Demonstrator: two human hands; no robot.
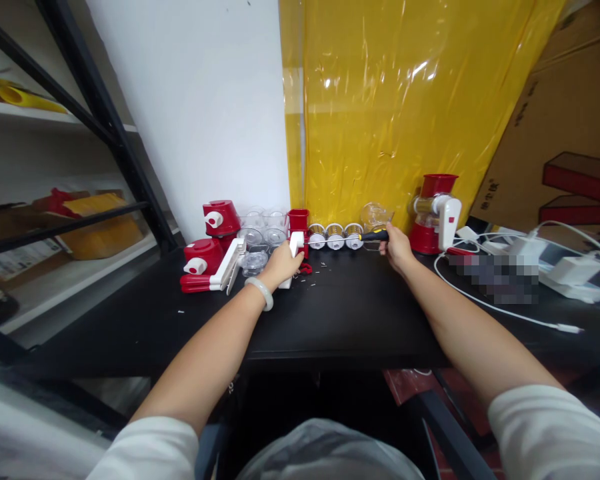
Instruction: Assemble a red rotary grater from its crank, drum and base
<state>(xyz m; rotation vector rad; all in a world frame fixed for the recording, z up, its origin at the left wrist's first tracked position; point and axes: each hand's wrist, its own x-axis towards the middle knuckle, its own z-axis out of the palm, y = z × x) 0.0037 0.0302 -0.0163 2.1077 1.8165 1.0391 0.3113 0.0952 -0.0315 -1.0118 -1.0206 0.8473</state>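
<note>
In my right hand point(397, 248) is a screwdriver point(375, 235) with a black and yellow handle, held level. Its long thin shaft points left and reaches a white plastic part point(296, 241) that my left hand point(283, 263) grips. Just behind that part stands a red plastic hopper point(299, 219); I cannot tell whether the two are joined. A small red piece point(305, 268) lies below my left fingers. Close beyond the shaft, several white-rimmed drums point(335, 237) lie in a row. The fingertips of my left hand are partly hidden.
Red housings point(203, 257) are stacked at left beside white crank arms with red handles point(200, 283) and clear plastic cups point(254, 259). An assembled red and white rotary grater point(434, 217) stands at right. White cables point(510, 310) and chargers lie beyond it. Small white scraps dot the black table point(340, 327).
</note>
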